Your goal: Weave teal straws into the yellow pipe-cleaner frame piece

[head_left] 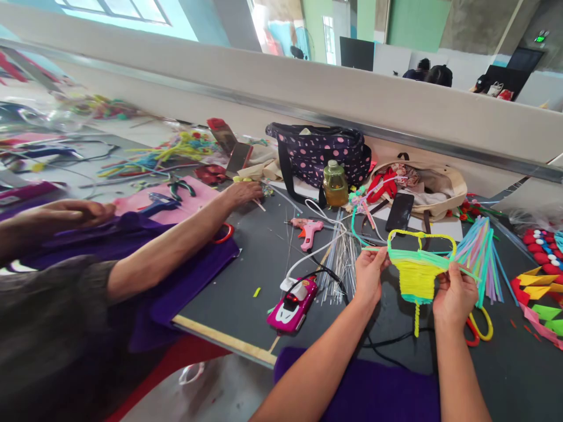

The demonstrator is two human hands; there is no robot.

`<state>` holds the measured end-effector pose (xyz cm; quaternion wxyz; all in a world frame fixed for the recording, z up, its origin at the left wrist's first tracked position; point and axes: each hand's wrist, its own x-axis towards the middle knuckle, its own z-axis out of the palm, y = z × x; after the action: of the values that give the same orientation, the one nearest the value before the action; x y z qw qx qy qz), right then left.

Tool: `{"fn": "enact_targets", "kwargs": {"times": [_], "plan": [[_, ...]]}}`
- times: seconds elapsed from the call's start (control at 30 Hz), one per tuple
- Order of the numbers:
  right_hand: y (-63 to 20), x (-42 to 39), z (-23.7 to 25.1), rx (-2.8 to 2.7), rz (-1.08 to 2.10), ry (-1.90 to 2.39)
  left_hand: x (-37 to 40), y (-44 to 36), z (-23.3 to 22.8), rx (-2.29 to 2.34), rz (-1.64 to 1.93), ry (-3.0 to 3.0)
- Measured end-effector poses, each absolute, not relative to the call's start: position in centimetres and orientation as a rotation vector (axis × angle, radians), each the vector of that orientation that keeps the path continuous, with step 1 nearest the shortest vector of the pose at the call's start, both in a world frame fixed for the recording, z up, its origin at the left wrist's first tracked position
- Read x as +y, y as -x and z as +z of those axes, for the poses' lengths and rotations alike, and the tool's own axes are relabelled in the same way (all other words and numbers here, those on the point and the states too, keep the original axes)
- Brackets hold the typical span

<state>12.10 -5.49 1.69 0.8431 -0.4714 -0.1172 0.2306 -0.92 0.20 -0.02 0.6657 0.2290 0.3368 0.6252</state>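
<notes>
Between my two hands is a small craft piece (416, 278), a frame wound with yellow strands and green bands at top and bottom. A yellow loop stands up from it and a twisted yellow stem hangs below. My left hand (369, 272) pinches the green strand (376, 249) at the piece's upper left corner. On the other side, my right hand (455, 293) grips the upper right edge, where green strand ends stick out past the fingers. The fingers of both hands are closed. Scissors (485, 324) with yellow and red handles lie just beside my right hand.
A pink glue gun (310, 231), a magenta car-shaped power strip (292, 305) with cables, and clear glue sticks (338, 264) lie left of my hands. Behind are a bottle (335, 184), a phone (400, 212) and bags. Pastel strips (484, 258) lie right. A co-worker's arm (176, 240) reaches over the left.
</notes>
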Motion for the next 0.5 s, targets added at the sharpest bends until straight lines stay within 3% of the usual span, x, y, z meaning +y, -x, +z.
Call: {"fn": "enact_targets", "kwargs": {"times": [0.5], "plan": [[-12.58, -5.6, 1.38, -0.262, 0.445, 1.033, 0.06, 1.23, 0.03, 0.845, 1.349, -0.596]]}}
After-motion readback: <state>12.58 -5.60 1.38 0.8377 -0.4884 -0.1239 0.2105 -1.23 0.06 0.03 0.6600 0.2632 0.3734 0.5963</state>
